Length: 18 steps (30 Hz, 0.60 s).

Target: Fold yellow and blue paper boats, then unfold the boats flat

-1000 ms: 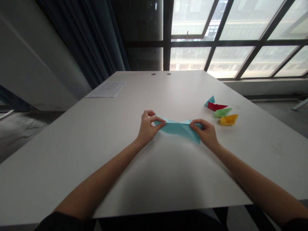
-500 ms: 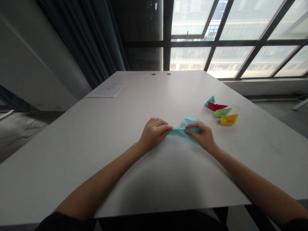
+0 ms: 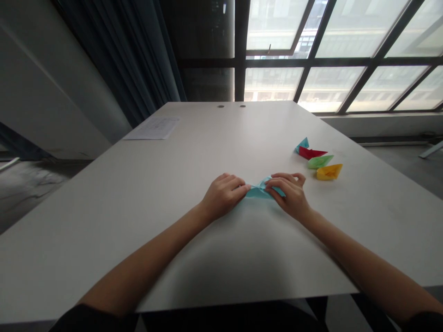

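Observation:
A small folded piece of light blue paper point(image 3: 258, 191) lies on the white table point(image 3: 138, 193), pinched between both hands. My left hand point(image 3: 223, 194) has its fingers curled together on the paper's left end. My right hand point(image 3: 289, 191) presses down on the right end with bent fingers, covering most of that side. Only a small wedge of paper shows between the fingertips.
Four folded paper boats sit in a row to the right: teal point(image 3: 302, 144), red point(image 3: 311, 152), green point(image 3: 320, 161) and yellow point(image 3: 329, 172). A printed sheet point(image 3: 154, 128) lies at the far left edge. Windows and a dark curtain stand behind the table.
The blue paper was stretched wide between the hands a second ago. The hands have come together and pressed it down, so it now looks much smaller and flatter.

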Each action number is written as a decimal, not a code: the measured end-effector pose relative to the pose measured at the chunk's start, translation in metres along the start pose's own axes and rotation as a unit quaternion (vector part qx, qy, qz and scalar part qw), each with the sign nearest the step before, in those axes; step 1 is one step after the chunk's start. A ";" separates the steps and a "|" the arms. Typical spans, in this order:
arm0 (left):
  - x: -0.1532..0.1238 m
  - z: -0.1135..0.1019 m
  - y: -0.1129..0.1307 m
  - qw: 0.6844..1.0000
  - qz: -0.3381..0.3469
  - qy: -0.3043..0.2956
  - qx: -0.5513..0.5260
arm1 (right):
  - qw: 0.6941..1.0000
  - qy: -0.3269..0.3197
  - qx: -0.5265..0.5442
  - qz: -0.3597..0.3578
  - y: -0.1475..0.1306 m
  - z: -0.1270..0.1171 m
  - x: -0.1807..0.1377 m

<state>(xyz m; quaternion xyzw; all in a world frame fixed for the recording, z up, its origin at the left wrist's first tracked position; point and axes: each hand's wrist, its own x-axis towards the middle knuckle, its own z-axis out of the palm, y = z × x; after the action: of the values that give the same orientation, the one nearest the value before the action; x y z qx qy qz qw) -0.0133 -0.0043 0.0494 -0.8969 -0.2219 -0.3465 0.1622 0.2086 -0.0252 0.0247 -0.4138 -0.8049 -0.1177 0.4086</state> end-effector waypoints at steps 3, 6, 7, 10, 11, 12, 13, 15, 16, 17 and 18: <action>0.000 0.000 -0.002 1.000 0.000 -0.006 -0.001 | 1.000 -0.004 0.010 -0.006 0.002 -0.001 -0.001; 0.000 -0.001 -0.004 1.000 -0.002 0.000 0.001 | 0.999 0.023 0.022 0.016 0.005 -0.002 -0.001; 0.000 -0.002 -0.004 1.000 -0.003 0.002 0.002 | 0.999 0.032 0.027 0.023 0.006 -0.003 -0.001; 0.001 -0.003 -0.005 1.000 -0.002 0.008 0.002 | 0.998 0.035 0.037 0.029 0.007 -0.004 -0.002; 0.001 -0.003 -0.005 1.000 0.000 0.009 0.002 | 0.998 0.032 0.037 0.026 0.007 -0.004 -0.002; 0.001 -0.003 -0.005 1.000 0.003 0.010 0.004 | 0.999 0.029 0.034 0.020 0.007 -0.004 -0.002; 0.001 -0.003 -0.005 1.000 0.008 0.010 0.006 | 0.999 0.028 0.028 0.010 0.006 -0.004 -0.002; 0.001 -0.003 -0.004 1.000 0.020 0.008 0.010 | 1.000 0.026 0.010 -0.011 0.004 -0.005 -0.001; 0.001 -0.002 -0.004 1.000 0.025 0.006 0.012 | 0.999 0.025 0.003 -0.021 0.003 -0.005 0.000; 0.001 -0.002 -0.003 0.999 0.030 0.004 0.012 | 0.999 0.023 0.000 -0.027 0.002 -0.006 0.000; 0.001 -0.002 -0.003 0.999 0.034 0.002 0.012 | 0.999 0.020 -0.001 -0.031 0.001 -0.006 0.001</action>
<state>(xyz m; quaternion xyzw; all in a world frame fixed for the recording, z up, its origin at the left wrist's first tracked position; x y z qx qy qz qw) -0.0150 -0.0025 0.0521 -0.9014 -0.1946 -0.3398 0.1849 0.2127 -0.0269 0.0292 -0.3869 -0.8086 -0.1391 0.4208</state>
